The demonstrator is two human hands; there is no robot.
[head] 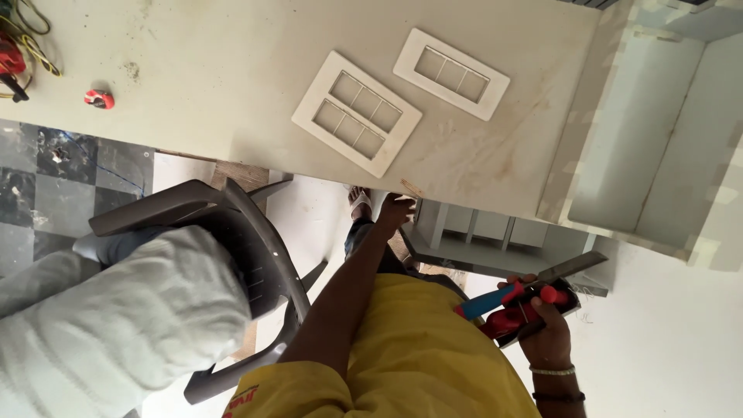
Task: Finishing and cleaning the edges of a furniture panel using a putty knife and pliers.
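Gripping red-and-blue hand tools [515, 306], your right hand [548, 337] is clamped on them by your waist. Your left hand [396, 209] is at the table [232, 77] edge near the white switch plates [357, 114]; can't tell its grip.

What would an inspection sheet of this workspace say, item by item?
Surface: pale, stained worktop with a white open box unit at one end.
Job's things: two white switch plates lying flat, apart; red and blue hand tools and a dark flat piece bunched in one grip.
Clutter: small red item on the worktop.
Hands: right hand shut on the tools; left hand at the worktop's edge, touching it, holding nothing.
Cables: yellow cord coiled at a corner by a red tool.
Surroundings: dark plastic chair, a white sack, chequered floor tiles.
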